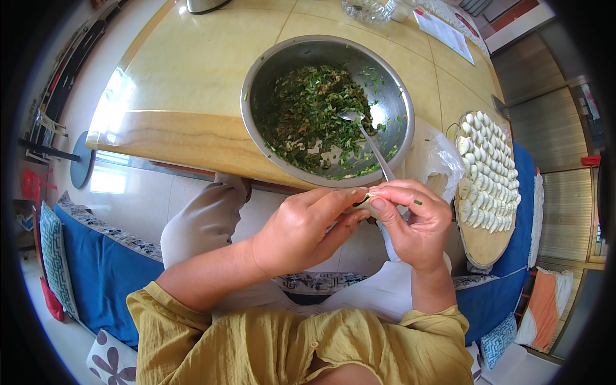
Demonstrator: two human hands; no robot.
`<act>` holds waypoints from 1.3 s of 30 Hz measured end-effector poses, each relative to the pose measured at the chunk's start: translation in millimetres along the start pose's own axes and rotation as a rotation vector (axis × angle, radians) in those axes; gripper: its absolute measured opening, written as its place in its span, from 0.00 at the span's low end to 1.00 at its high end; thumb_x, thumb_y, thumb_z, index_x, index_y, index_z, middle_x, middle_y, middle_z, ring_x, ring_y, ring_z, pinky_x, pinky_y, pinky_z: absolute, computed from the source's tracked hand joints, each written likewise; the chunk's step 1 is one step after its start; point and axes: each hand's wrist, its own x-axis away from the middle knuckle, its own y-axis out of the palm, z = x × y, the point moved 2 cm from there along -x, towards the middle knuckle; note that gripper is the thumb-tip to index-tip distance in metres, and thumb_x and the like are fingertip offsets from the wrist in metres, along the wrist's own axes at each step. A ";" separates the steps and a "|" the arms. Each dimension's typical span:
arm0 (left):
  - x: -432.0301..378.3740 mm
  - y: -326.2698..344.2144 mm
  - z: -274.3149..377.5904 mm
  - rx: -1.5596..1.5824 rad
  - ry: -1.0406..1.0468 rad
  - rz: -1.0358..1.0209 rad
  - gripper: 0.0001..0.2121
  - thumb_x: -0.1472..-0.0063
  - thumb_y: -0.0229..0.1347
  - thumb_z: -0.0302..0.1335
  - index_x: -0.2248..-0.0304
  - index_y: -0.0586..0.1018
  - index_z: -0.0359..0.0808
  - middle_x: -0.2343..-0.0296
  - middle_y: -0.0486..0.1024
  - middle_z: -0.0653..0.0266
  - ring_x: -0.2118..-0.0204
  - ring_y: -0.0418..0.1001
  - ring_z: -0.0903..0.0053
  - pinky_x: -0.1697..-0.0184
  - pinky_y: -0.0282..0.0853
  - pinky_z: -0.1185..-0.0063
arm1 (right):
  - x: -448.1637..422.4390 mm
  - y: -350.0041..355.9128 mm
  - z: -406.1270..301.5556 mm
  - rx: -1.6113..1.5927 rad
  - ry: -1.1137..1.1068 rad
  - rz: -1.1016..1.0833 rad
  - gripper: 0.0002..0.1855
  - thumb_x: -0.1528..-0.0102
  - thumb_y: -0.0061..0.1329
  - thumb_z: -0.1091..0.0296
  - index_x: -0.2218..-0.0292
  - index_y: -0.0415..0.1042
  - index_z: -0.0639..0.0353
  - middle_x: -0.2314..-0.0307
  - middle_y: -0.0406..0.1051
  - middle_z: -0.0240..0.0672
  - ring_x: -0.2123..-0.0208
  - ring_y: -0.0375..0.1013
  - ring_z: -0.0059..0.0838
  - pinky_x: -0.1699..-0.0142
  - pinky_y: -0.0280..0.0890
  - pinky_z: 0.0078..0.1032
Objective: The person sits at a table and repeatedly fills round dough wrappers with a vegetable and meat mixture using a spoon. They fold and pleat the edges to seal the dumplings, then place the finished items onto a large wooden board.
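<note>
Between my two hands, over the table's near edge, is a small dumpling (369,206) of pale dough with dark green filling showing at its opening. My left hand (308,221) pinches its left side, while the thumb and fingers of my right hand (415,219) press its right side and top edge. Bits of chopped green stick to both hands. Just beyond them stands a large steel bowl (250,120) partly filled with a chopped green and brown filling (317,110). A metal spoon (374,144) rests in it, its handle leaning over the rim towards my right hand.
Right of the bowl lies a clear plastic bag (435,154). Farther right, an oval board (486,245) bears rows of several finished dumplings (488,178). Printed paper (443,36) and a clear plastic container (368,10) sit at the table's (187,72) far side. Blue-covered seating (108,260) flanks me.
</note>
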 end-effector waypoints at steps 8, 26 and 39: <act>2.0 -2.5 -6.3 0.011 -0.043 0.019 0.09 0.48 0.58 0.18 0.64 0.77 0.30 0.71 0.78 0.53 0.71 0.78 0.63 0.70 0.73 0.74 | -0.9 3.7 1.0 -0.002 -0.072 -0.011 0.08 0.52 0.57 0.81 0.66 0.76 0.65 0.70 0.75 0.40 0.70 0.76 0.27 0.67 0.71 0.21; -1.4 -4.5 2.2 -0.250 0.157 0.001 0.10 0.48 0.57 0.18 0.63 0.77 0.29 0.77 0.76 0.56 0.77 0.75 0.65 0.76 0.70 0.75 | -0.9 10.2 -5.3 0.015 -0.063 0.026 0.04 0.48 0.52 0.80 0.68 0.74 0.68 0.71 0.74 0.39 0.75 0.70 0.21 0.71 0.65 0.16; -4.7 -5.5 -10.8 0.580 -0.616 0.034 0.09 0.38 0.53 0.25 0.61 0.77 0.27 0.68 0.78 0.62 0.67 0.75 0.84 0.64 0.73 0.84 | -3.7 12.3 5.2 -0.446 0.157 -0.090 0.14 0.44 0.49 0.78 0.55 0.71 0.68 0.58 0.68 0.42 0.59 0.69 0.22 0.59 0.68 0.17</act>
